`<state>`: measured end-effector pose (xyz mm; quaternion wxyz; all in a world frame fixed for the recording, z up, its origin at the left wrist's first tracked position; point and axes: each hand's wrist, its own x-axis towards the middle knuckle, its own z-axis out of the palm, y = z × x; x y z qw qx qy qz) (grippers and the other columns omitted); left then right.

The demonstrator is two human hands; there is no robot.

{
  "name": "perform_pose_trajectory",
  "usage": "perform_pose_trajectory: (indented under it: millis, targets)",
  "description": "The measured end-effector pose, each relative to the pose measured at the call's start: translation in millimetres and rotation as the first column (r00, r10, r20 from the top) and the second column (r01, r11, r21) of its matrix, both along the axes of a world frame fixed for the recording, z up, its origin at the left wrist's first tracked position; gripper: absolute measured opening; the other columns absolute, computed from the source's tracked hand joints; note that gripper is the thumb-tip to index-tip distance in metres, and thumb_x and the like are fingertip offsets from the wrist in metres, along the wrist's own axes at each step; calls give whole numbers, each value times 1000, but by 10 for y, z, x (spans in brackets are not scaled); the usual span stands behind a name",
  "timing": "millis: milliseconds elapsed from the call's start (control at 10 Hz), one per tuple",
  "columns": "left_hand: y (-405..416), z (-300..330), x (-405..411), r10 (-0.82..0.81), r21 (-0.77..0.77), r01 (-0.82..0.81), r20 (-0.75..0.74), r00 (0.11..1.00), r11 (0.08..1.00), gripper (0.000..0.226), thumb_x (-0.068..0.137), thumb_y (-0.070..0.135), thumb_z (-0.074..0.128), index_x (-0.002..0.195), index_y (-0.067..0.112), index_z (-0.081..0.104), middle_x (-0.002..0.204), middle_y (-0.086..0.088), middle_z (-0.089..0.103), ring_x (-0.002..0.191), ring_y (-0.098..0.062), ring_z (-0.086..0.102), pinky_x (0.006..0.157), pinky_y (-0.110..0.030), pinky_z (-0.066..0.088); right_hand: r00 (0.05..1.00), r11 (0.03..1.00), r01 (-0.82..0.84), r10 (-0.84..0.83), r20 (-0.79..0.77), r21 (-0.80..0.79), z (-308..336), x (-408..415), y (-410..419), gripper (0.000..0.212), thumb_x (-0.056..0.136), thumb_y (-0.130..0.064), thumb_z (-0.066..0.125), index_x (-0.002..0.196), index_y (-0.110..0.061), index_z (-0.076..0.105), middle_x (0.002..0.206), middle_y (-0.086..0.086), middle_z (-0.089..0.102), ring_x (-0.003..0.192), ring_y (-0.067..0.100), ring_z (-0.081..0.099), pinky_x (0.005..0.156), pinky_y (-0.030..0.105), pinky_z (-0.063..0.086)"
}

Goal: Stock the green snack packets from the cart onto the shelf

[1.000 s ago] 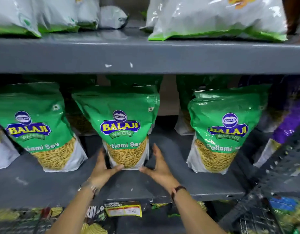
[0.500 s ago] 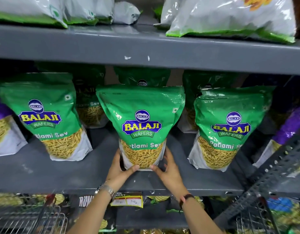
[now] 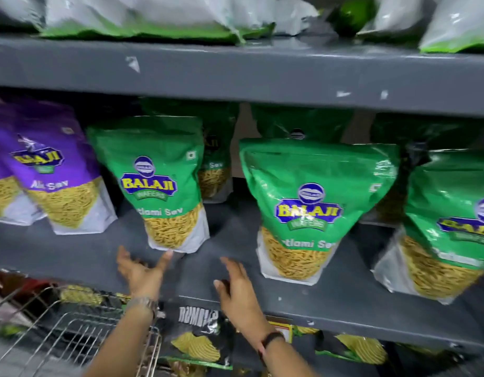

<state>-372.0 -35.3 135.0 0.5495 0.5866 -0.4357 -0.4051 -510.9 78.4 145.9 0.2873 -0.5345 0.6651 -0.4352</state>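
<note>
Reaching up from beside the wire cart (image 3: 72, 330), the left hand (image 3: 141, 273) and right hand (image 3: 236, 292) rest on the grey shelf (image 3: 72, 257), fingers spread and holding nothing. The left fingertips touch the bottom edge of a green snack packet (image 3: 159, 183) standing upright. Another green packet (image 3: 311, 208) stands right of it, a purple packet (image 3: 58, 170) to the left.
</note>
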Motion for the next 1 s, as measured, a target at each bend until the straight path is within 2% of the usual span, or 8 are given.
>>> perform_pose_trajectory:
  millis: [100, 200, 300, 400, 500, 600, 800, 1000]
  targets:
    - [-348, -14, 324, -219, 17, 219, 84, 972, 976, 99, 70, 2, 70, 140, 18, 1, 152, -10, 13, 136, -21, 21, 109, -36, 23, 997, 999, -19, 16, 73, 49, 62, 72, -426, 73, 87, -11, 56, 142, -9, 8, 154, 8, 10, 142, 17, 10, 109, 17, 8]
    - [-553, -9, 430, -493, 54, 491, 157, 856, 869, 94, 71, 3, 69, 140, 23, 9, 149, 2, 22, 133, -11, 21, 105, -29, 21, 991, 997, -44, 36, 126, 63, 98, 82, -772, 88, 80, -11, 65, 142, -9, 2, 155, 6, 9, 142, 17, 10, 113, 24, 10]
    - [-634, 29, 382, -570, 19, 572, 124, 812, 820, 80, 68, -1, 70, 132, 22, 28, 130, 10, 37, 119, -6, 33, 97, -28, 27, 984, 998, -49, 41, 175, 41, 103, 89, -933, 73, 78, -12, 68, 137, -8, 26, 145, 8, 38, 133, 20, 35, 108, 30, 32]
    - [-599, 38, 368, -560, -17, 563, 90, 824, 826, 75, 66, -9, 69, 127, 13, 32, 128, -6, 44, 118, -17, 40, 96, -33, 32, 989, 1000, 16, -18, 147, 11, 77, 92, -886, 59, 75, -12, 71, 126, -13, 41, 127, 4, 54, 115, 13, 49, 88, 13, 38]
    - [-482, 40, 387, -606, -2, 609, 104, 789, 793, 79, 62, -2, 76, 126, 14, 33, 126, -6, 46, 123, -26, 41, 100, -36, 33, 985, 1000, 23, -25, 169, 13, 39, 70, -750, 60, 73, -10, 71, 125, -17, 41, 114, -9, 53, 108, 6, 48, 78, -1, 37]
    - [-393, 46, 416, -606, 65, 609, 223, 763, 791, 91, 46, 33, 80, 125, 18, 37, 132, -10, 46, 126, -26, 39, 112, -51, 23, 988, 999, 16, -22, 154, 38, 13, 72, -629, 63, 76, -15, 70, 129, -20, 37, 119, -9, 52, 113, 7, 47, 86, 10, 36]
    - [-367, 20, 442, -579, 75, 580, 242, 778, 811, 87, 53, 26, 79, 128, 16, 34, 128, -4, 46, 128, -28, 36, 112, -57, 17, 993, 998, 36, -41, 107, 44, -34, 126, -591, 68, 78, -21, 68, 135, -21, 30, 137, 0, 49, 124, 17, 45, 99, 29, 42]
    - [-264, 33, 430, -527, 24, 528, 95, 844, 849, 97, 67, 1, 73, 140, 18, 11, 147, -10, 28, 133, -19, 27, 108, -37, 25, 970, 998, 61, -53, 237, -28, 42, 106, -514, 76, 77, -16, 70, 138, -18, 25, 138, -5, 41, 124, 6, 39, 99, 11, 33]
